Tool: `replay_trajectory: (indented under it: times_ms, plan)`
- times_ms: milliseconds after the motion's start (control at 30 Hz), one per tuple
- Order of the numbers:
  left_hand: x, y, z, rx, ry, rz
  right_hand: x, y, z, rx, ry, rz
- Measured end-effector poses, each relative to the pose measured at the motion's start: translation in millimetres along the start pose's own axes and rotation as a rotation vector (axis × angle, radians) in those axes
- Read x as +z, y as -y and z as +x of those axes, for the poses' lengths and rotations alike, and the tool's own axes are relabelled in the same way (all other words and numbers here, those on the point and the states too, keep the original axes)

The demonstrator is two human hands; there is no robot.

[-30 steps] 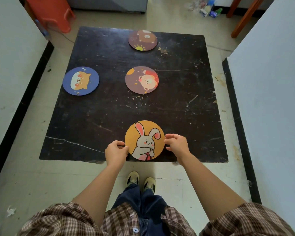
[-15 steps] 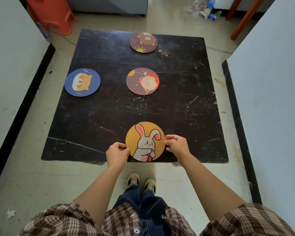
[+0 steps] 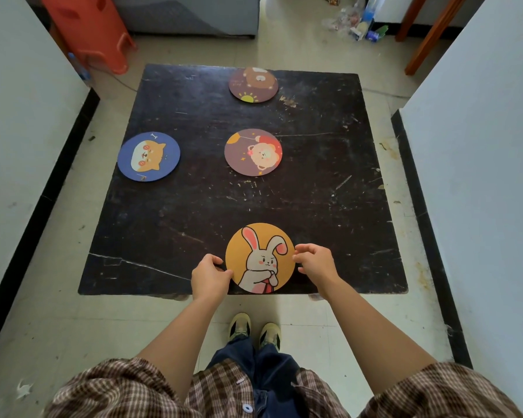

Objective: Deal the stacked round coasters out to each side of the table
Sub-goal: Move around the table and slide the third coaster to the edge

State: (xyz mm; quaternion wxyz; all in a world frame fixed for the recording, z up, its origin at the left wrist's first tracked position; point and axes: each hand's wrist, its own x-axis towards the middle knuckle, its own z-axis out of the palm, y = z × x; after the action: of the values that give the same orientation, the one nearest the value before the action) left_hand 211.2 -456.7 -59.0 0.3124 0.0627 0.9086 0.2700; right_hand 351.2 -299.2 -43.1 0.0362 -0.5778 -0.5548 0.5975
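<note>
Coasters lie apart; both hands, left (image 3: 209, 274) and right (image 3: 314, 262), grip the bunny one (image 3: 259, 257) to set it at the counter (image 3: 194, 206) edge.

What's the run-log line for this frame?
phase: placing near side | left hand and right hand: fingers on rabbit coaster edges | bear coaster far | dog coaster left | centre coaster undealt | right side bare

we see our left hand (image 3: 209, 274) and right hand (image 3: 314, 260) pinching opposite edges of the orange rabbit coaster (image 3: 260, 257) at the black table (image 3: 329, 188)'s near edge; the purple coaster (image 3: 253, 152) lies mid-table, the blue one (image 3: 149, 156) left, another (image 3: 253, 84) far.
</note>
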Motion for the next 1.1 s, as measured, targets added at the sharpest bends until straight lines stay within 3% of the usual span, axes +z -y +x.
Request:
replay_trajectory:
  times_ms: [567, 833, 1100]
  plan:
    - [31, -69, 1, 0.408, 0.064, 0.217, -27, -11, 2, -0.079, -0.127, -0.197]
    - [68, -101, -14, 0.447, 0.106, 0.222, -77, -18, 9, -0.156, -0.161, -0.262]
    - [149, -134, -71, 0.433, -0.012, 0.219, -170, -47, 21, -0.223, -0.125, -0.429]
